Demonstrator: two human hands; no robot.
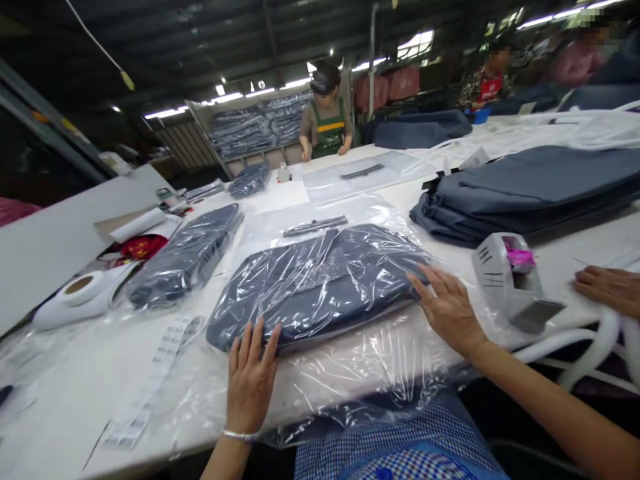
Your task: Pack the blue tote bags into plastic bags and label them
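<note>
A folded dark blue garment in a clear plastic bag (320, 280) lies on the white table (75, 400) in front of me. My left hand (250, 377) presses flat on the bag's near left corner. My right hand (447, 307) lies flat, fingers spread, on the bag's right edge. The loose open end of the bag (370, 363) spreads toward the table's near edge.
A second bagged garment (187, 257) lies to the left, beside a label roll (83, 293) and a label strip (155, 380). A tape dispenser (510, 277) stands to the right, a stack of unbagged garments (530, 190) behind it. Another person's hand (607, 290) rests at far right. A person (326, 113) stands across the table.
</note>
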